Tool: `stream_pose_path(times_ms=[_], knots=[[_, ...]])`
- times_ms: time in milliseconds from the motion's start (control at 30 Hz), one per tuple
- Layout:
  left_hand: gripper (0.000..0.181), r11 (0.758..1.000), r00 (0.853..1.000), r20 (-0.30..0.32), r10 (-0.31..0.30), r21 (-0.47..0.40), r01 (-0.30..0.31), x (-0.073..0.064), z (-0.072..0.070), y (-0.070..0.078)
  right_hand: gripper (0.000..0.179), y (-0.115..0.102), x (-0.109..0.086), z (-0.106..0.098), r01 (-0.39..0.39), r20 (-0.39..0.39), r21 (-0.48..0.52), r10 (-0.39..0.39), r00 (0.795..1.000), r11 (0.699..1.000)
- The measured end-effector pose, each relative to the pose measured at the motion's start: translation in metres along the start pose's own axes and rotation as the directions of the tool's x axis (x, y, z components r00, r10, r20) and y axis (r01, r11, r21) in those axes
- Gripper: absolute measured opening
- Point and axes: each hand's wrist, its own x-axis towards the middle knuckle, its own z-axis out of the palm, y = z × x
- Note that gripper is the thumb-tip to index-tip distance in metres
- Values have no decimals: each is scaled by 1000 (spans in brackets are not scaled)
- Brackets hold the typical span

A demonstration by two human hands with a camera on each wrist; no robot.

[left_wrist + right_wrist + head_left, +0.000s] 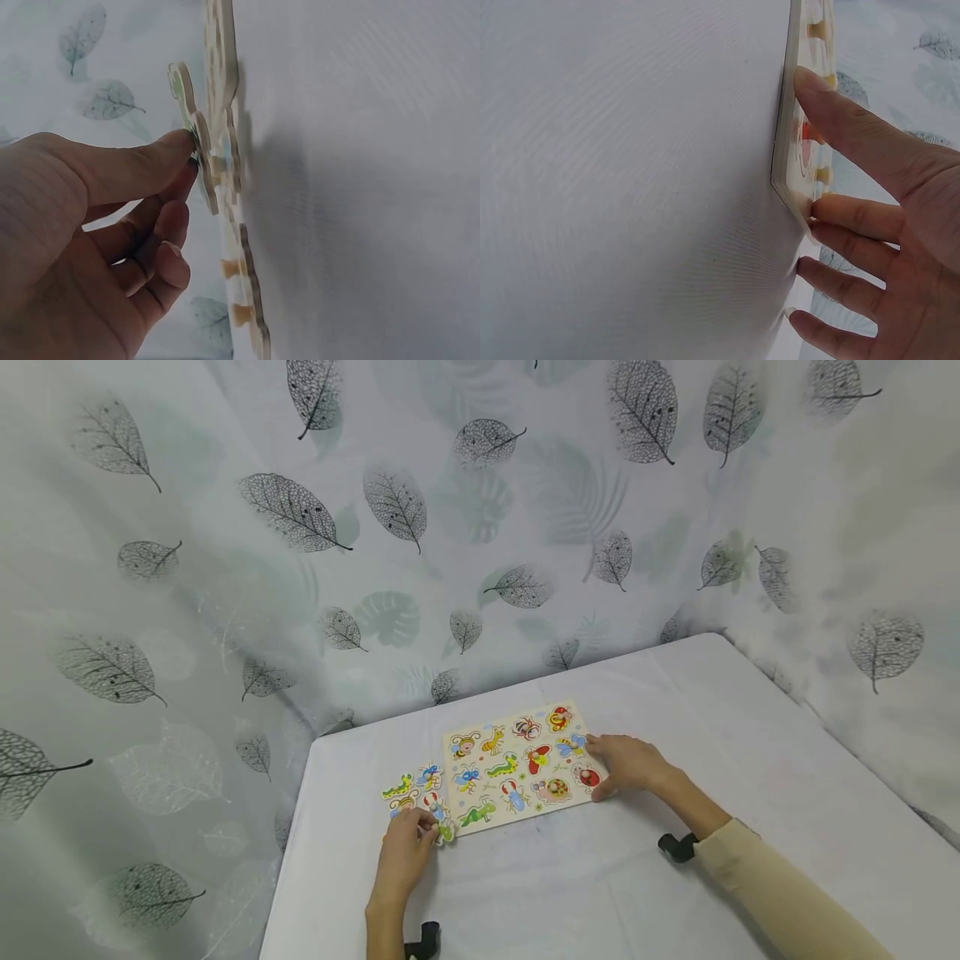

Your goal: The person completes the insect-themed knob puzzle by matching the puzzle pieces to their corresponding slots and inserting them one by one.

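Note:
Thumb and fingertips of my left hand [402, 852] pinch a green insect-shaped puzzle piece [185, 97], tilted up off the table beside the board's near left corner. Loose pegged pieces lie around that hand: a green caterpillar [397, 787], a blue winged insect [429, 776], a bee [407, 802] and a blue beetle [432, 807]. Right of them lies the pale wooden puzzle board [480, 758], covered with rows of colourful bugs. My right hand [633, 764] touches its right end, thumb on the near corner and extended fingers at the side edge. From above, my left fingers partly cover the held piece.
Under everything is a table with a white cloth [540, 893]. Leaf-printed curtains [480, 510] hang behind and on both sides. Black devices sit at the left wrist [426, 939] and right wrist [677, 847].

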Motion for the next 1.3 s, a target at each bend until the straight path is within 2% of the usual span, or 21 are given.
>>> stream_pose_path(times_ms=[100,267,567,767,1300], knots=[[12,999,1000,9,19,-27,-18,4,0,3,97,0,1,1,-4,0,8,4,1000,1000],[10,999,999,28,15,-31,-14,11,3,7,97,0,3,2,-6,-5,10,6,1000,1000],[9,994,993,62,103,-31,-101,21,5,22,96,-4,4,-2,-9,-8,7,9,1000,1000],[10,997,993,87,83,-7,-82,24,10,24,94,-8,6,-1,-16,-4,15,16,1000,1000],[12,993,987,120,107,42,-113,39,21,25,93,-12,11,4,-62,-11,16,62,998,998]])
